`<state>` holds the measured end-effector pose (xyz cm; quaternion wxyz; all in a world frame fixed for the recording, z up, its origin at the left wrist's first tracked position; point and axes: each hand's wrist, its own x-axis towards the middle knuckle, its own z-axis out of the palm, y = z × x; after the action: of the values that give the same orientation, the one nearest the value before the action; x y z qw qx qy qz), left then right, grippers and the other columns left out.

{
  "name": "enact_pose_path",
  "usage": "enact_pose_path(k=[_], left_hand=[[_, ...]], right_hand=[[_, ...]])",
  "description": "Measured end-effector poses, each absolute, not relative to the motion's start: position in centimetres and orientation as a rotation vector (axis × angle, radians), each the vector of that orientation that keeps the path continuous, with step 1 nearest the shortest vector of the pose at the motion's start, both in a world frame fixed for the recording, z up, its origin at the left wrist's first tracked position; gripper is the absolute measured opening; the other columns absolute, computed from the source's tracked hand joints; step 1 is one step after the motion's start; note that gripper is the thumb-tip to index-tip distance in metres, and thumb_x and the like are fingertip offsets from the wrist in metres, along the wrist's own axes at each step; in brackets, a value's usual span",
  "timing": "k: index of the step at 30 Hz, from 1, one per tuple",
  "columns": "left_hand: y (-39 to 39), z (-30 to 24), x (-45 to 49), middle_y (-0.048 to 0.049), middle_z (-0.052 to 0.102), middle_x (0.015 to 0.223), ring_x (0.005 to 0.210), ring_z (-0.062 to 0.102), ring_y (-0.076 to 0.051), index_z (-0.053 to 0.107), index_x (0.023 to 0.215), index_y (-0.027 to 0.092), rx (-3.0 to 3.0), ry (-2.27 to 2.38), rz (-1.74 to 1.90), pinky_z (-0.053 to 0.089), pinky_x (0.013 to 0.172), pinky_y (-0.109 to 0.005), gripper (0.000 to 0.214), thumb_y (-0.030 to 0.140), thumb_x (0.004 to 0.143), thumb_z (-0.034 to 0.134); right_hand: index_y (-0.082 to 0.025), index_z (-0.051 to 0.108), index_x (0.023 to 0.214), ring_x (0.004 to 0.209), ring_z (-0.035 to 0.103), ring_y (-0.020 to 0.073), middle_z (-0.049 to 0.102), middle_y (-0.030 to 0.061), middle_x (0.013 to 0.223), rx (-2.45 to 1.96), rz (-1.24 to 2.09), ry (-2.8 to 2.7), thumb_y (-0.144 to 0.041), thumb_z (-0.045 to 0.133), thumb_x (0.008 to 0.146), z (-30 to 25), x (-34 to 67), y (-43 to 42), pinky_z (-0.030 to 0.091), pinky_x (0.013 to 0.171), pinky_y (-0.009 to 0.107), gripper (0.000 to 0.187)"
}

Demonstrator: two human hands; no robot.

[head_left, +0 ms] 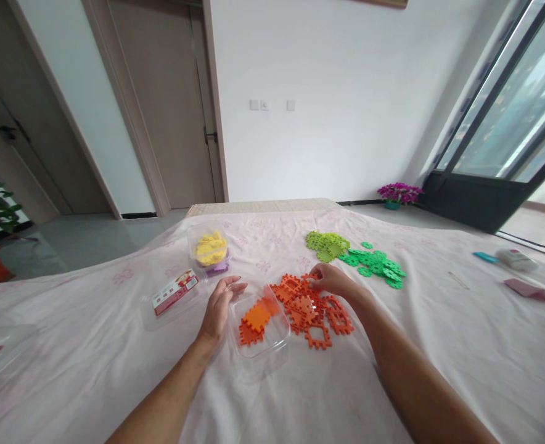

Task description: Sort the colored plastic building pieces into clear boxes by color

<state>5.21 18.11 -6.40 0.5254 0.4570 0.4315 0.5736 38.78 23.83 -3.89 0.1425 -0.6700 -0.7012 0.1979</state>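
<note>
While the left hand (217,310) lies against the left wall of a clear container (275,350), its fingers are stretched and loosely together, and the tips reach over the far corner of the rim. It does not close around the container. Inside the container lie a few orange tiles (254,320) with toothed edges. Just beside the container, on its right side, is the orange pile (319,317) of the same tiles, spread on the pale pink cloth (328,394). The right hand (331,280) is at the far edge of this pile, with the fingers bent and pressed together, pinching one orange piece (310,285) between thumb and fingertips. Behind the right hand are a light green heap (327,245) and a dark green heap (376,264), touching each other. To the left, well apart from the pile, a second box (210,250) holds yellow pieces, and near it lies a clear lid (175,297) with a red label.
</note>
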Motion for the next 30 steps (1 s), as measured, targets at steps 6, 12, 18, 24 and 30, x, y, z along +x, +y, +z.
enact_pose_path(k=[6, 12, 18, 24, 30], left_hand=[[18.0, -6.2, 5.3, -0.0135, 0.075, 0.106, 0.106, 0.067, -0.026, 0.059, 0.113, 0.014, 1.098, 1.05, 1.366, 0.043, 0.101, -0.045, 0.04, 0.036, 0.079, 0.053], [18.1, -6.3, 5.3, -0.0135, 0.075, 0.105, 0.107, 0.067, -0.026, 0.058, 0.114, 0.014, 1.101, 1.045, 1.366, 0.043, 0.101, -0.046, 0.041, 0.036, 0.079, 0.053], [17.9, -5.9, 5.5, -0.0137, 0.075, 0.104, 0.107, 0.067, -0.027, 0.059, 0.112, 0.014, 1.091, 1.046, 1.37, 0.044, 0.101, -0.046, 0.042, 0.036, 0.077, 0.053], [17.9, -5.9, 5.4, -0.0135, 0.075, 0.105, 0.107, 0.067, -0.027, 0.059, 0.111, 0.014, 1.103, 1.06, 1.364, 0.043, 0.102, -0.048, 0.04, 0.036, 0.078, 0.052], [18.1, -6.2, 5.3, -0.0133, 0.075, 0.105, 0.107, 0.067, -0.027, 0.059, 0.111, 0.014, 1.112, 1.058, 1.355, 0.043, 0.102, -0.048, 0.04, 0.036, 0.078, 0.051]], right_hand=[[-0.016, 0.072, 0.086, 0.069, 0.06, 0.015, 0.07, 0.0002, 0.074, -1.93, 0.676, -2.083, -0.029, 0.068, 0.067, -3.4, 38.6, 23.6, 0.038, 0.059, 0.022, 0.022], [-0.016, 0.069, 0.075, 0.064, 0.057, 0.0135, 0.066, -0.0005, 0.067, -1.986, 0.651, -2.13, -0.027, 0.066, 0.068, -2.7, 38.2, 23.1, 0.033, 0.055, 0.023, 0.013], [-0.019, 0.069, 0.089, 0.071, 0.06, 0.0152, 0.07, 0.002, 0.08, -1.951, 0.278, -2.028, -0.03, 0.062, 0.078, -1.4, 38.5, 23.0, 0.033, 0.059, 0.023, 0.018], [-0.017, 0.069, 0.096, 0.09, 0.063, 0.019, 0.072, 0.0096, 0.099, -1.889, 0.058, -2.167, -0.014, 0.05, 0.083, -1.4, 37.8, 22.7, 0.037, 0.07, 0.025, 0.023], [-0.018, 0.067, 0.094, 0.08, 0.064, 0.0175, 0.072, 0.0034, 0.089, -1.808, 0.397, -2.067, -0.014, 0.056, 0.073, -3.4, 38.5, 23.6, 0.041, 0.066, 0.024, 0.024]])
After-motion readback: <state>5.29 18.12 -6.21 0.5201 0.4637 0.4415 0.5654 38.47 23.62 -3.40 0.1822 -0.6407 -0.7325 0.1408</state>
